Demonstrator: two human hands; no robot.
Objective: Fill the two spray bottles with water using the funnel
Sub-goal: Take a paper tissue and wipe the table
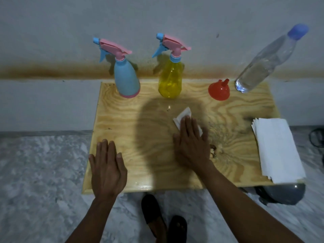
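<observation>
head view. right hand (191, 142) flat on a folded paper towel (182, 116), fingers spread and pressing it onto the bench (122, 111), nothing clamped in the grip. left hand (107, 165) rests open, palm down, at the front left edge of the bench, holding nothing.

along the back edge, left to right: blue spray bottle (127, 78), yellow spray bottle (170, 79), red funnel (219, 89) lying mouth-down with its spout up, clear water bottle (266, 62) with a blue cap. both spray heads are screwed on. the water bottle looks nearly full. a stack of paper towels (277, 148) sits at the right edge, hanging over the front corner.

judgement: pouring not started, or done and being wiped up; cannot tell how full the spray bottles are.

risks from here:
- a wide wiping sweep toward the back could knock the yellow bottle or the funnel, both near the hand.
- a damp bench lets light bottles slide when the heads are unscrewed.
- the tall water bottle tips easily if bumped.
- the overhanging towel stack could slip off if caught by the right forearm.
</observation>
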